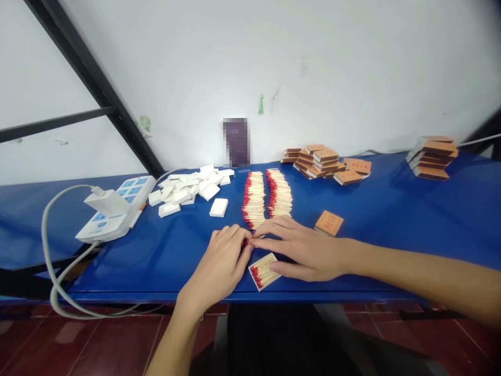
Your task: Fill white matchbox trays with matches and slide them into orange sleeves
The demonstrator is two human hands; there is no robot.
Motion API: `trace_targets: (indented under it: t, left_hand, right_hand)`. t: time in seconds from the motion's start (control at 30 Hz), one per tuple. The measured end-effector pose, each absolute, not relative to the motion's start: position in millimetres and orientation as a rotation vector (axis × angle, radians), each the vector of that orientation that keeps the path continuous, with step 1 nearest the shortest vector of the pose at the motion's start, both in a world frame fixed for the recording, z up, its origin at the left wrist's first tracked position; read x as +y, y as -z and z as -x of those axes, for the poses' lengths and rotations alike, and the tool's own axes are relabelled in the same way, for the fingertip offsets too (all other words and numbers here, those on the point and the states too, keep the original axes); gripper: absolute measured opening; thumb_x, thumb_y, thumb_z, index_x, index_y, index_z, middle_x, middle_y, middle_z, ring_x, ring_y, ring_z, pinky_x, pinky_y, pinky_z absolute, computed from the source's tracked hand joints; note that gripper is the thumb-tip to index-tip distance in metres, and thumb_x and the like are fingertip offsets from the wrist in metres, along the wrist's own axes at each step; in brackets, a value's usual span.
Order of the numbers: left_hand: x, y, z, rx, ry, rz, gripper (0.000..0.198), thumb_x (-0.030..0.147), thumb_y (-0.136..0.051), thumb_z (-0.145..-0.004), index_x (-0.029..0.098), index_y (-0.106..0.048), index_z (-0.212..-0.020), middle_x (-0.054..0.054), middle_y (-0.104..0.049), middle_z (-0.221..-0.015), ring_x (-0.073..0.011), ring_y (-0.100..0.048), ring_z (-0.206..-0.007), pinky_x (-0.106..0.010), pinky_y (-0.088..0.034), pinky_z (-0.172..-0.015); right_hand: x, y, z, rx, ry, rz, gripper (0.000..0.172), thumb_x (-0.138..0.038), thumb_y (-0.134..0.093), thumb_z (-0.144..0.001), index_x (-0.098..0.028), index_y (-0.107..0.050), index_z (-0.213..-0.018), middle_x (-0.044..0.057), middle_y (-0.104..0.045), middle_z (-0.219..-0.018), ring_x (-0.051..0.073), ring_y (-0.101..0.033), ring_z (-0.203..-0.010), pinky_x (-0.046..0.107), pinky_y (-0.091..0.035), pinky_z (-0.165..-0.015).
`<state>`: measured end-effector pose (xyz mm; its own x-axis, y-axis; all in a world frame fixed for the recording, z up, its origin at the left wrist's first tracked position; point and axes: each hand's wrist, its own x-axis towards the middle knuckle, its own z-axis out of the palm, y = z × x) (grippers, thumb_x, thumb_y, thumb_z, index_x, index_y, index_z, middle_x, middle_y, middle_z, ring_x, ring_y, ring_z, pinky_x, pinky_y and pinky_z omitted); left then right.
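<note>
My left hand (pixel 223 263) is curled at the near end of the left row of matches (pixel 255 198), with a few red match heads between its fingertips. From the right, my right hand (pixel 299 250) reaches in with fingers stretched out, their tips meeting the left fingertips. Its thumb lies over the edge of an open white matchbox tray (pixel 278 277), which holds several matches (pixel 263 272) with heads to the left. The fingers partly hide the matches at the tips. A second row of matches (pixel 280 193) lies just right of the first.
White inner trays (pixel 183 187) are heaped at the left, with a single white tray (pixel 218 207) nearer. One orange matchbox sleeve (pixel 329 222) lies behind my right wrist. More sleeves (pixel 319 161) are piled by the wall, others stacked (pixel 433 156) far right. A power strip (pixel 121 209) with cables stands left.
</note>
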<state>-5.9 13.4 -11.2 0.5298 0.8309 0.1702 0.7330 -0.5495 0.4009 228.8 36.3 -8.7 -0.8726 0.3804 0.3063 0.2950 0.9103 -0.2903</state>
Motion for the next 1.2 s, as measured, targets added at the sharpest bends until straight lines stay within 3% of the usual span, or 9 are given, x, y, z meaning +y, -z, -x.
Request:
trace_targets:
  t: [0.23, 0.67, 1.2]
  left_hand:
    - [13.0, 9.8, 6.0, 1.304, -0.47, -2.489, 0.02, 0.025, -0.036, -0.107, 0.022, -0.054, -0.1, -0.003, -0.061, -0.099, -0.022, -0.055, -0.092, -0.039, -0.038, -0.083]
    - [13.0, 10.9, 5.9, 1.294, -0.463, -2.475, 0.02, 0.03, -0.034, -0.109, 0.022, -0.051, -0.1, -0.001, -0.059, -0.1, -0.0207, -0.052, -0.091, -0.038, -0.035, -0.083]
    - [11.9, 9.0, 5.0, 1.281, -0.504, -2.475, 0.018, 0.028, -0.035, -0.109, 0.022, -0.051, -0.103, -0.002, -0.059, -0.103, -0.021, -0.054, -0.094, -0.037, -0.036, -0.083]
  right_hand:
    - [36.5, 9.2, -229.8, -2.644, -0.421, 0.367, 0.049, -0.028, -0.048, -0.102, -0.016, -0.04, -0.149, 0.014, -0.058, -0.138, 0.025, -0.048, -0.128, 0.047, -0.037, -0.11]
    - [38.1, 11.5, -229.5, -2.486, -0.464, 0.51, 0.031, -0.023, -0.05, -0.1, -0.017, -0.054, -0.131, 0.012, -0.064, -0.124, 0.023, -0.057, -0.115, 0.042, -0.044, -0.101]
    - [39.4, 11.0, -231.1, -2.502, -0.494, 0.545, 0.027, -0.025, -0.05, -0.102, -0.017, -0.056, -0.127, 0.012, -0.064, -0.124, 0.023, -0.057, -0.116, 0.042, -0.043, -0.102]
